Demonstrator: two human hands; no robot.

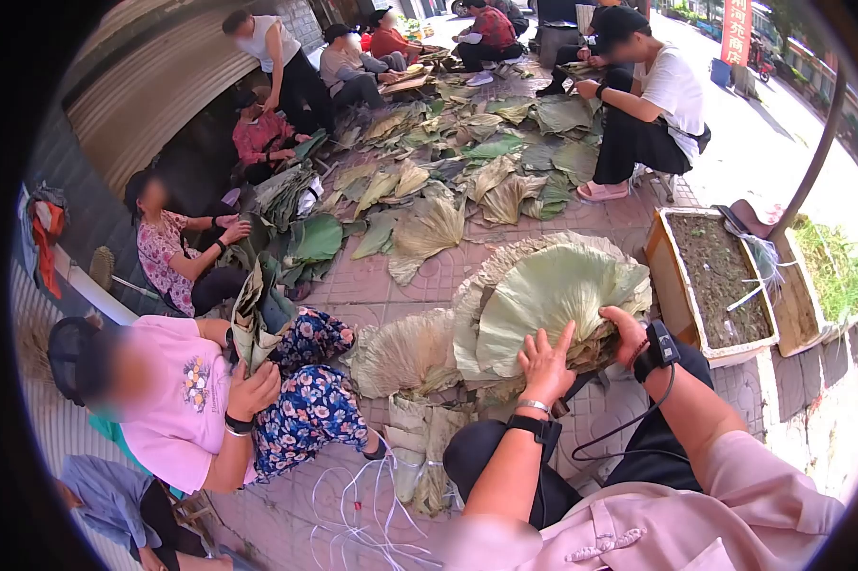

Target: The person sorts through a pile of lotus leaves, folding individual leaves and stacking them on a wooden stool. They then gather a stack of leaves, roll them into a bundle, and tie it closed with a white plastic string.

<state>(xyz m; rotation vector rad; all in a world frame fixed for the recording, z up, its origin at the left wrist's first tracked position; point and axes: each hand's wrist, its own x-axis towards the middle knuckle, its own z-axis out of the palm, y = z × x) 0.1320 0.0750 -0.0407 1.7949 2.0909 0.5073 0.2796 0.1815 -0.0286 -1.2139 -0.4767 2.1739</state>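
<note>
A stack of large dried lotus leaves (553,305) rests over my lap, its top leaf pale green and fanned out with radiating veins. My left hand (548,366) lies on the near part of the top leaf with its fingers spread. At the right edge of the stack, my right hand (627,335) grips the leaves, thumb on top and the other fingers mostly hidden below. Browner dried leaves (405,357) lie on the paving left of the stack. Rolled leaf bundles (419,447) lie on the ground just left of my knee.
Several people sit or crouch around spread leaves (486,200). The closest, in a pink shirt (186,381), holds a folded leaf bundle (250,319) at my left. White strings (372,514) lie on the paving. A soil-filled planter box (710,281) stands at the right.
</note>
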